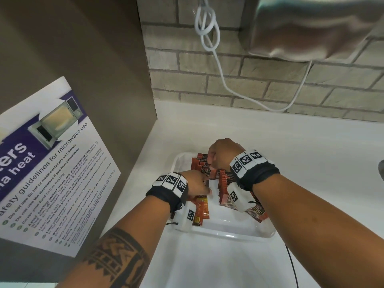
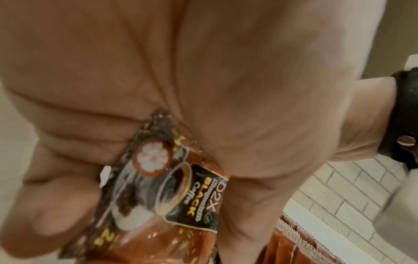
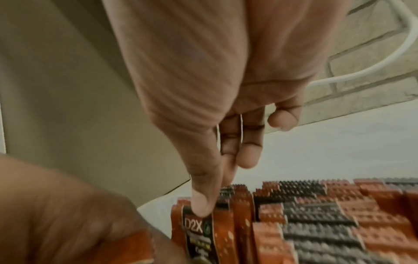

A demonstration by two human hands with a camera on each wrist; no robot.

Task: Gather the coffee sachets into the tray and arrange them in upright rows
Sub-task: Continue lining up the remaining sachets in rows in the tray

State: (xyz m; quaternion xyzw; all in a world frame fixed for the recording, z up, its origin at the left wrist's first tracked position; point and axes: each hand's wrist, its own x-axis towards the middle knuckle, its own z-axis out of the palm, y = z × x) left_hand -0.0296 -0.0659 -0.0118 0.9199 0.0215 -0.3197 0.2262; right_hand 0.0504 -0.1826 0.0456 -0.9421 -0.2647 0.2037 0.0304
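A white tray [image 1: 228, 233] sits on the white counter with orange-brown coffee sachets in it. Two upright rows [image 1: 225, 183] [image 3: 316, 214] stand at its far side. A few loose sachets [image 1: 200, 210] lie flat near the front left, and others [image 1: 256, 213] at the right. My left hand [image 1: 205, 187] grips one sachet [image 2: 181, 187] labelled D2X Black Coffee, between thumb and curled fingers. My right hand [image 1: 211, 163] [image 3: 203, 209] pinches the top edge of the front upright sachet [image 3: 199, 230] of the left row, with the left hand [image 3: 68, 214] just beside it.
A cabinet side with a microwave safety poster [image 1: 52, 163] stands close on the left. Behind the tray is a brick wall with a hanging white cable [image 1: 218, 59]. A steel appliance [image 1: 311, 28] hangs at upper right. A thin black cable [image 1: 291, 267] runs along the counter.
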